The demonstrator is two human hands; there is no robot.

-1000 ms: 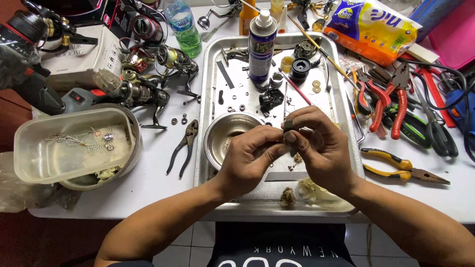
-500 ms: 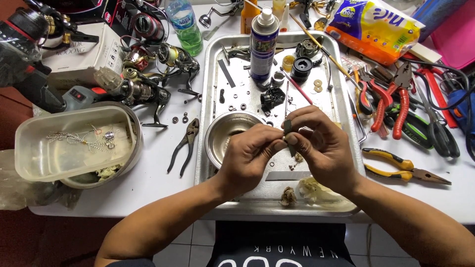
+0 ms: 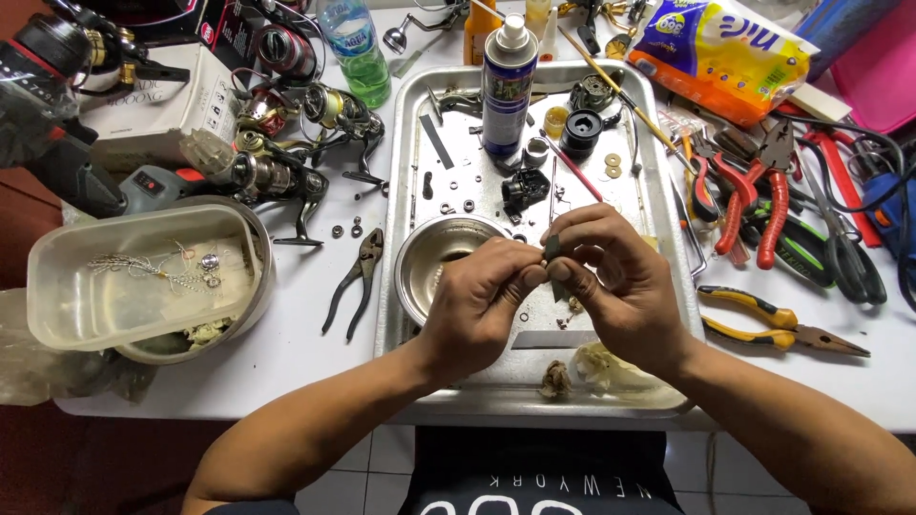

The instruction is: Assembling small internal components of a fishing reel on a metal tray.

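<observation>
Hands barely shifted, left hand [image 3: 482, 300], right hand [image 3: 611, 281] — small dark part [image 3: 552, 250] mostly hidden

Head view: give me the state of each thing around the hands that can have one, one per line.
left hand: pinching the small dark part
right hand: grip closed on the small dark part, held above the metal tray
steel bowl: upright in the tray
spray can: upright, nozzle on
black pliers: lying on the table, handles spread
green bottle: upright
yellow-handled pliers: lying flat
</observation>
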